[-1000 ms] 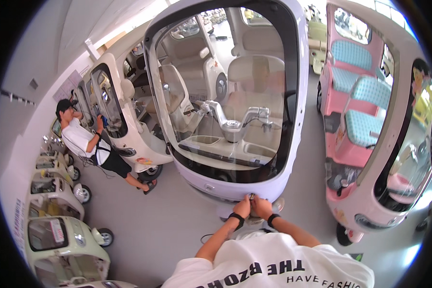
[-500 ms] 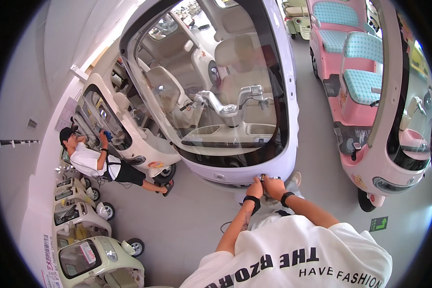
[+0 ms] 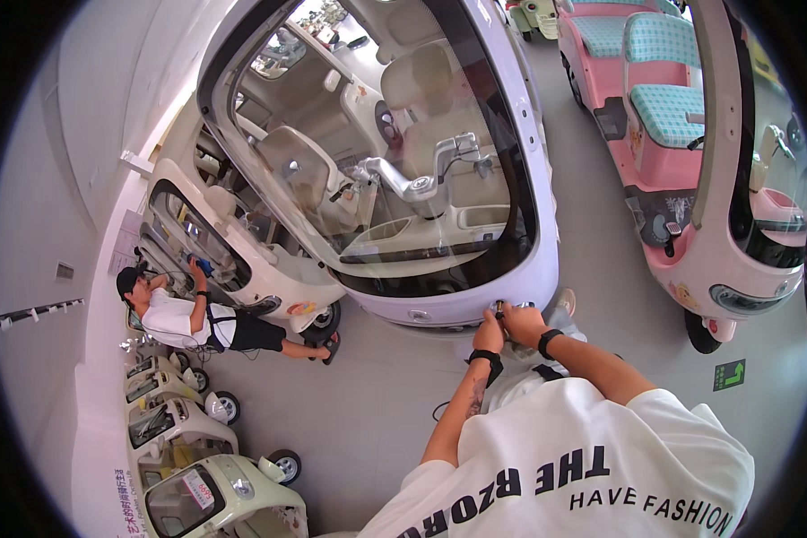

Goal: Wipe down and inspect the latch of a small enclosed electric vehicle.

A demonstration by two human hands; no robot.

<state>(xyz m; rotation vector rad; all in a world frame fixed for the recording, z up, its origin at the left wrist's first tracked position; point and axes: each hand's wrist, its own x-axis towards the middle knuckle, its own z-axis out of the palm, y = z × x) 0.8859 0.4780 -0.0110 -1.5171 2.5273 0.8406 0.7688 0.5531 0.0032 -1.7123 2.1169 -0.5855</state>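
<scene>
Both of my hands are close together at the low front edge of a lilac enclosed three-wheeler (image 3: 538, 273). My left hand (image 3: 489, 335) is closed with its fingertips pinched at a small dark and shiny piece (image 3: 499, 309). Beside it, my right hand (image 3: 524, 325) curls round the same spot, its fingers also closed. What they grip is too small and too covered to name. Above them is the vehicle's large curved windscreen (image 3: 394, 278), with silver handlebars (image 3: 417, 186) showing behind the glass. Dark bands circle both wrists.
A pink three-wheeler (image 3: 655, 215) with checked blue seats stands at right. At left, a person (image 3: 184, 318) in a black cap leans by a cream three-wheeler (image 3: 287, 296). Several small pale vehicles (image 3: 242, 480) line the lower left. A green floor sign (image 3: 729, 375) lies at right.
The view has shifted and turned a little, so the vehicles sit differently in the picture. My hands stay together at the lilac vehicle's front edge, with the grip much the same.
</scene>
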